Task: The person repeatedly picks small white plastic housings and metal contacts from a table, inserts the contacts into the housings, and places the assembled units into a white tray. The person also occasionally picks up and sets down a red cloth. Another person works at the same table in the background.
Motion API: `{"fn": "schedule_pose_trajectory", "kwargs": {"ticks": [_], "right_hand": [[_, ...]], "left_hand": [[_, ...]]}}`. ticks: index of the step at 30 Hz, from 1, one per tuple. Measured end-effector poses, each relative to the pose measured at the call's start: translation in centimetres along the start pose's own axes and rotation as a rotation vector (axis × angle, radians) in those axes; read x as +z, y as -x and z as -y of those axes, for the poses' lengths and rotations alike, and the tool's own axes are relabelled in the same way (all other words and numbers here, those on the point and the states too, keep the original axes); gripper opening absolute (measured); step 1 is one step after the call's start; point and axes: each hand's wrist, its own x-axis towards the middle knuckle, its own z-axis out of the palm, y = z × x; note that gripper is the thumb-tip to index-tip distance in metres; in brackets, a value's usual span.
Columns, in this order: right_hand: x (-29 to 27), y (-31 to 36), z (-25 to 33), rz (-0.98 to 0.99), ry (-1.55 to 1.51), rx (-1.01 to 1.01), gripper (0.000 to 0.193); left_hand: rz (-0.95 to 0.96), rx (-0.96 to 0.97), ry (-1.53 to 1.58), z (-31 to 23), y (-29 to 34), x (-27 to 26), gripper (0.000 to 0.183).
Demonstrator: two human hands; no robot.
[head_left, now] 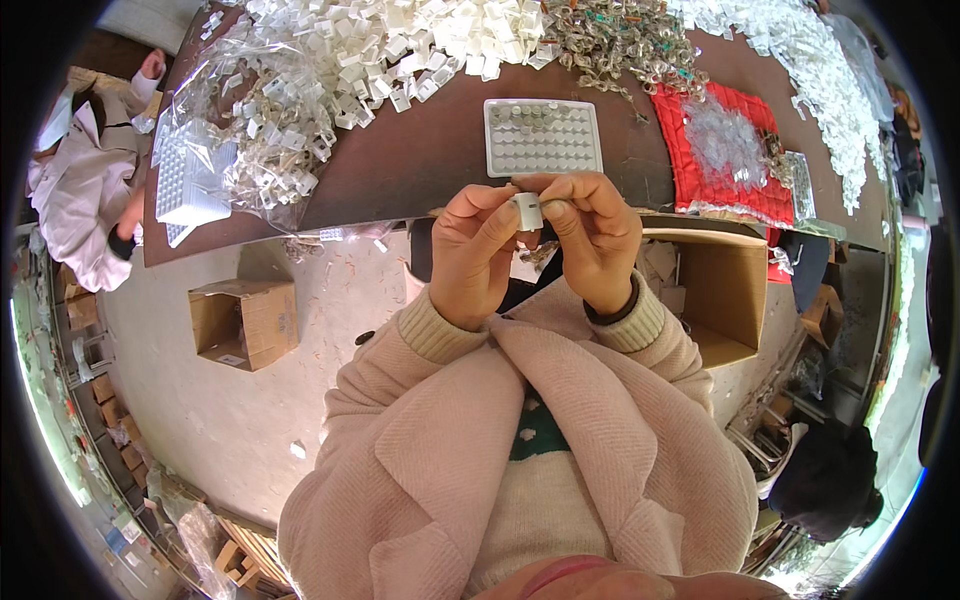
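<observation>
The pale pink herringbone coat (440, 450) fills the lower middle of the frame, nearest the camera, its sleeves ending in ribbed cream cuffs; above it, at the centre, the left hand (470, 250) and the right hand (598, 240) meet, thumbs and fingertips closed from both sides on a small white plastic housing (528, 212); the housing sits between the thumbs, and bears a short dark mark too small to tell as slot or print. Just beyond the hands, upper centre, a white pitted tray (492, 150) lies on the dark brown table (390, 160), small translucent round pieces (530, 113) set in its farther rows; to the right a quilted red cloth (690, 175) bears a heap of clear plastic pieces (728, 145); at the left stand stacked white trays (188, 185). Along the top edge spread loose white housings (400, 45), a mound of metallic and green parts (625, 45) and, upper right, a long drift of whitish pieces (800, 60). On the floor, lower than the table, are a cardboard box (265, 320) at centre left and a larger open carton (735, 290) at centre right, any print on them too small to read; at the upper left edge is another person (80, 190) in a pale garment.
</observation>
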Motion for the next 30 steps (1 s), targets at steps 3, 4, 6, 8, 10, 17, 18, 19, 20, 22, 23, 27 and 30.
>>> {"fn": "schedule_pose_trajectory", "kwargs": {"ticks": [3,4,6,8,10,17,18,19,20,22,23,27,30], "right_hand": [[-0.1,-0.2,-0.1,0.037,0.139,-0.089,0.010],[-0.1,0.0,-0.1,0.027,0.047,-0.028,0.011],[0.0,-0.1,-0.2,0.038,0.129,-0.067,0.012],[0.0,-0.2,-0.2,0.046,0.155,-0.068,0.014],[-0.1,-0.3,0.0,0.046,0.157,-0.032,0.013],[-0.8,-0.9,1.4,0.138,0.292,-0.012,0.011],[-0.8,-0.9,1.4,0.144,0.316,-0.030,0.011],[-0.9,-0.9,1.3,0.147,0.349,-0.044,0.012],[-1.0,-0.9,1.3,0.145,0.348,-0.012,0.011],[-1.7,-1.0,1.3,0.189,0.452,-0.032,0.010],[-2.3,-1.0,1.3,0.210,0.504,-0.043,0.010],[-7.3,-4.2,0.0,-0.015,0.795,-0.045,0.016],[-11.5,-6.8,-2.2,-0.120,1.251,-0.119,0.021]], "left_hand": [[-0.010,0.049,0.007,0.3,0.0,0.0,0.012],[0.025,0.006,0.027,0.1,0.0,-0.1,0.013],[-0.018,0.043,-0.060,0.2,0.0,-0.3,0.012],[0.020,0.012,-0.057,0.0,0.1,-0.6,0.012],[0.020,0.019,-0.065,-0.1,0.0,-0.8,0.012],[0.014,0.057,-0.090,-0.2,0.1,-0.7,0.010],[-0.011,0.054,-0.084,-0.1,0.1,-0.7,0.011],[-0.044,0.046,-0.080,-0.1,0.2,-0.7,0.011],[-0.042,0.054,-0.103,-0.1,0.2,-0.7,0.012],[-0.049,0.040,-0.185,-0.1,0.1,-0.9,0.012],[-0.056,0.030,-0.227,-0.1,0.0,-0.9,0.012],[-0.085,-0.101,-0.181,-0.5,-0.5,-0.7,0.025],[-0.101,-0.259,-0.038,-1.1,-0.9,-0.6,0.025]]}}
